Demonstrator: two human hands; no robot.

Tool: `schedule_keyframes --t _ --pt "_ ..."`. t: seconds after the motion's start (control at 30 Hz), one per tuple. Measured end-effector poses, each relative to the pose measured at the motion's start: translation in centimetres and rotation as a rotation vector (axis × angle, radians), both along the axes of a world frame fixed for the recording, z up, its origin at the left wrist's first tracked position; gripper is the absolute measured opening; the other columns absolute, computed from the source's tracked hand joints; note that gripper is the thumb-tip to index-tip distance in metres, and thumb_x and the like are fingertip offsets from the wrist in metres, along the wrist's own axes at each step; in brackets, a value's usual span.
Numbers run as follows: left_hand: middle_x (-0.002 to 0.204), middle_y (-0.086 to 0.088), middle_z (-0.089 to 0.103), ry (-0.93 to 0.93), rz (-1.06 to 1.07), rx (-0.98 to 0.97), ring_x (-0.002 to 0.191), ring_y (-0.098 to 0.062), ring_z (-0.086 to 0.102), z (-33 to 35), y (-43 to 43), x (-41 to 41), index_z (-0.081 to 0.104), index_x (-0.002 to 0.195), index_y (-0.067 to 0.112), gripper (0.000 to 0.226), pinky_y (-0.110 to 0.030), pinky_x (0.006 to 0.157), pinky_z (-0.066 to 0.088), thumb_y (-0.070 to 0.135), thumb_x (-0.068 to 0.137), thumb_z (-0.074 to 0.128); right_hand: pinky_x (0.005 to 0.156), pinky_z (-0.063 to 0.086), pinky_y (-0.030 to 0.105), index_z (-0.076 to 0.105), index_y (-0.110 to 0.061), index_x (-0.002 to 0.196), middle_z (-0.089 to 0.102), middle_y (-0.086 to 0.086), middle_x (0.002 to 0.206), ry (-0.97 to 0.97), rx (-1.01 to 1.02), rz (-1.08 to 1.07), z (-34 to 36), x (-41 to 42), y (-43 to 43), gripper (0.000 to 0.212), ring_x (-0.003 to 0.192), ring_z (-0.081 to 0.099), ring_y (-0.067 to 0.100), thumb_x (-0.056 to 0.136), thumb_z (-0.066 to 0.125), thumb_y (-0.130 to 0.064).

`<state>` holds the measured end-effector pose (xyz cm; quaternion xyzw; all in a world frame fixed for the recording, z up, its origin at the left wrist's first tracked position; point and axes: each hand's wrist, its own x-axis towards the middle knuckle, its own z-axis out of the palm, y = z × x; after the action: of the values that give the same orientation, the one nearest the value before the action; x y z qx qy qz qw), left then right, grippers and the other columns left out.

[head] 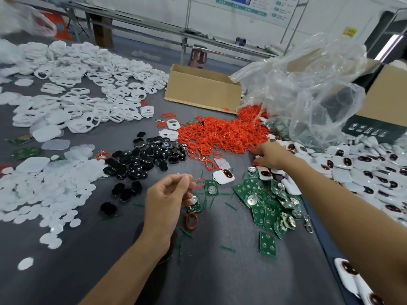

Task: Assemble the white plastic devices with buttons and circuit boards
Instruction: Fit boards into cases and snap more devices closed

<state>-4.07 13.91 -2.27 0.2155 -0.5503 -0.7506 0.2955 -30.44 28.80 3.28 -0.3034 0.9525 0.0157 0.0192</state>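
My left hand (167,199) hovers low over the grey table with its fingers curled, the thumb meeting the index tip. Its lower fingers lie against a green circuit board (195,205) with a coin cell, and a red ring (199,182) lies by its fingertips. I cannot tell whether it holds anything. My right hand (269,156) reaches to the near edge of the red ring pile (220,135), index finger stretched out, thumb apart below it. An assembled white device (223,176) lies between the hands. More circuit boards (268,205) lie at the right.
Black buttons (145,157) are heaped in the middle. White shells (88,84) cover the far left, translucent pads (44,188) the near left. Finished devices (363,168) pile at the right beside a clear plastic bag (308,84). An open cardboard box (202,89) stands behind.
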Motion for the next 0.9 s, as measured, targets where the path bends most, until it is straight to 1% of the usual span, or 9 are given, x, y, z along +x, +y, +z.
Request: schedule_keyframes --t 0.07,0.27,0.43,0.5,0.57,0.63,0.77,0.87,0.9 --pt "0.074 -0.004 0.073 -0.002 0.001 0.002 0.062 -0.009 0.059 0.0 0.0 0.0 0.071 0.085 0.010 0.015 -0.018 0.058 0.053 0.008 0.093 0.058 0.080 0.051 0.039 0.068 0.000 0.104 0.068 0.018 0.105 0.007 0.022 -0.021 -0.1 0.1 -0.3 0.024 0.095 0.060 0.033 0.085 0.062 -0.013" --pt "0.075 -0.004 0.072 0.000 0.004 0.019 0.063 -0.009 0.058 0.1 0.0 0.1 0.071 0.088 0.008 0.015 -0.017 0.056 0.052 0.007 0.094 0.057 0.084 0.050 0.035 0.070 -0.003 0.108 0.069 0.018 0.109 0.020 -0.195 -0.106 2.5 0.7 -0.2 0.033 0.098 0.063 0.029 0.080 0.069 -0.019" --pt "0.077 -0.006 0.072 -0.010 -0.002 0.012 0.065 -0.010 0.059 0.3 0.1 0.1 0.071 0.089 0.007 0.014 -0.017 0.057 0.052 0.007 0.093 0.058 0.060 0.044 0.029 0.071 0.003 0.097 0.070 0.021 0.095 -0.035 0.081 -0.160 2.1 3.3 1.1 0.035 0.070 0.058 0.026 0.081 0.066 -0.027" --pt "0.077 -0.005 0.072 -0.008 -0.006 0.011 0.065 -0.010 0.058 0.3 0.1 0.2 0.071 0.090 0.006 0.014 -0.017 0.058 0.052 0.007 0.094 0.057 0.068 0.047 0.029 0.067 0.003 0.105 0.068 0.020 0.106 -0.086 0.155 -0.141 1.1 3.9 1.4 0.039 0.081 0.059 0.025 0.083 0.066 -0.029" --pt "0.076 -0.004 0.071 -0.005 -0.007 0.016 0.064 -0.010 0.058 0.3 0.1 0.2 0.070 0.091 0.005 0.014 -0.017 0.057 0.052 0.007 0.094 0.057 0.085 0.050 0.038 0.060 -0.001 0.118 0.063 0.016 0.117 -0.082 0.165 -0.123 0.6 4.4 1.5 0.049 0.102 0.059 0.029 0.086 0.066 -0.037" --pt "0.076 -0.004 0.071 -0.007 -0.006 0.011 0.064 -0.010 0.058 0.4 0.1 0.2 0.070 0.091 0.005 0.014 -0.017 0.057 0.052 0.007 0.094 0.056 0.087 0.050 0.040 0.057 -0.005 0.121 0.062 0.014 0.118 -0.052 0.160 -0.119 0.4 4.9 1.3 0.049 0.106 0.058 0.031 0.088 0.063 -0.041" --pt "0.075 -0.004 0.071 0.002 -0.005 0.021 0.062 -0.009 0.058 0.4 0.1 0.3 0.070 0.090 0.005 0.014 -0.017 0.057 0.053 0.005 0.094 0.056 0.080 0.049 0.036 0.060 -0.001 0.111 0.063 0.017 0.111 -0.089 0.225 -0.139 0.9 5.2 1.0 0.036 0.101 0.059 0.031 0.090 0.060 -0.030" --pt "0.073 -0.003 0.071 0.003 -0.009 0.028 0.062 -0.008 0.058 0.5 0.0 0.3 0.070 0.090 0.006 0.015 -0.018 0.057 0.053 0.005 0.094 0.056 0.066 0.040 0.031 0.050 -0.004 0.075 0.059 0.015 0.092 0.017 0.247 -0.151 2.4 5.9 0.5 0.026 0.082 0.054 0.028 0.090 0.058 -0.025" --pt "0.074 -0.003 0.071 0.002 -0.008 0.028 0.062 -0.008 0.058 0.5 0.0 0.3 0.070 0.089 0.006 0.015 -0.017 0.057 0.053 0.005 0.094 0.056 0.066 0.039 0.030 0.047 -0.006 0.073 0.059 0.014 0.090 0.077 0.221 -0.128 2.9 6.3 -0.1 0.027 0.079 0.052 0.027 0.090 0.057 -0.025"
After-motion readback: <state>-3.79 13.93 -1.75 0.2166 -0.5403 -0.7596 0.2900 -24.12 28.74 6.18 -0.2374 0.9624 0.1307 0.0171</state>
